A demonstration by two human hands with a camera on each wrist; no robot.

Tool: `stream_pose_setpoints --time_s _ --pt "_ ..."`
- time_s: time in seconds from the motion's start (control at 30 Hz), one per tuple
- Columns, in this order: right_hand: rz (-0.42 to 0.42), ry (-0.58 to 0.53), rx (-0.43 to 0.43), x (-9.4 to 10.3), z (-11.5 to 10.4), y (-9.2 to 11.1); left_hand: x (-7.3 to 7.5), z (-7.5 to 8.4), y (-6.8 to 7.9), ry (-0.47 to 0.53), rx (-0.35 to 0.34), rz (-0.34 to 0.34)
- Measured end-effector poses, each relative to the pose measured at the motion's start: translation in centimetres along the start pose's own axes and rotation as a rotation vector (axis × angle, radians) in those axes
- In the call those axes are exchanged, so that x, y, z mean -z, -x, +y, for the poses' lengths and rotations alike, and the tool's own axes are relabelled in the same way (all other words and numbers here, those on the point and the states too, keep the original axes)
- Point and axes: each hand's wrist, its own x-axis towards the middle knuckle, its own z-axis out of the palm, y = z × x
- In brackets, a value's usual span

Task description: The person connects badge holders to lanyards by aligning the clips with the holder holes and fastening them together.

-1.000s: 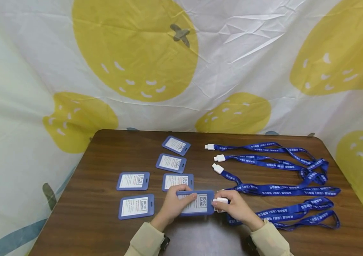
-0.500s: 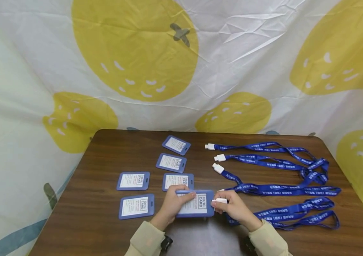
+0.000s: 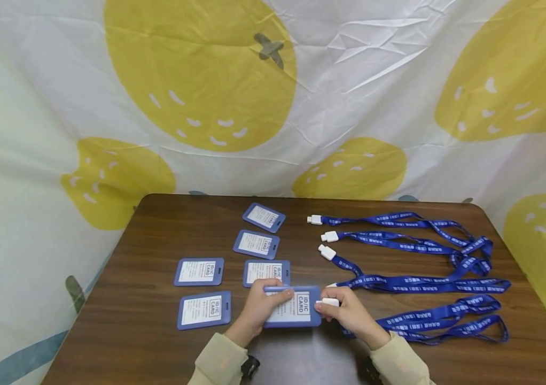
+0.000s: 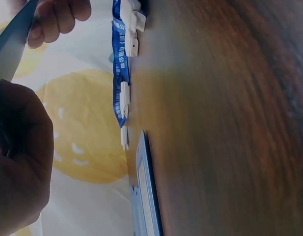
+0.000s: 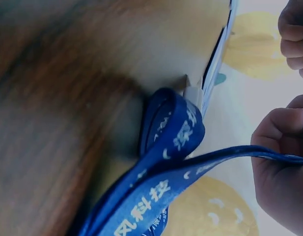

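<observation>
A blue card holder [image 3: 292,310] with a printed white insert is held level above the table by my left hand [image 3: 258,307], its thumb lying over the face. At the holder's right, slotted end, my right hand [image 3: 352,315] pinches the white clip [image 3: 330,302] of a blue lanyard. Clip and slot meet under the right thumb, so I cannot tell whether they are joined. In the right wrist view, the lanyard strap [image 5: 225,153] runs from the right hand down towards the table. The left wrist view catches the holder [image 4: 9,44] edge-on between both hands.
Several blue card holders [image 3: 204,310] lie face up on the brown table [image 3: 124,321], left of and behind the hands. On the right, several blue lanyards [image 3: 436,283] lie stretched out, with white clips [image 3: 327,252] pointing left. A patterned cloth [image 3: 234,171] hangs behind the table.
My right hand has shifted slightly left, bringing the white clip closer against the holder's slotted end. The holder's face has tilted a little; the left hand's grip looks the same.
</observation>
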Motion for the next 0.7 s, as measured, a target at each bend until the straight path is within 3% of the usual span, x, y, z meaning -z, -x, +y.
stream_pose_setpoints --time_s 0.17,0.3,0.4,0.6,0.7 --pt "-0.022 0.028 -0.047 -0.1 -0.4 0.1 0.4 -0.1 0.0 -0.021 -0.013 -0.015" --pt "-0.092 0.104 -0.092 -0.1 -1.0 0.2 1.2 -0.4 -0.2 -0.078 -0.050 -0.021" --pt "-0.155 0.187 -0.073 0.2 -1.0 0.5 1.8 -0.5 0.0 -0.130 -0.078 -0.033" --pt "-0.286 0.341 -0.018 1.3 0.0 1.4 2.9 -0.7 0.7 -0.307 -0.118 -0.167" --pt "-0.345 0.437 -0.015 1.6 0.2 1.9 3.4 -0.9 1.1 -0.375 -0.099 -0.203"
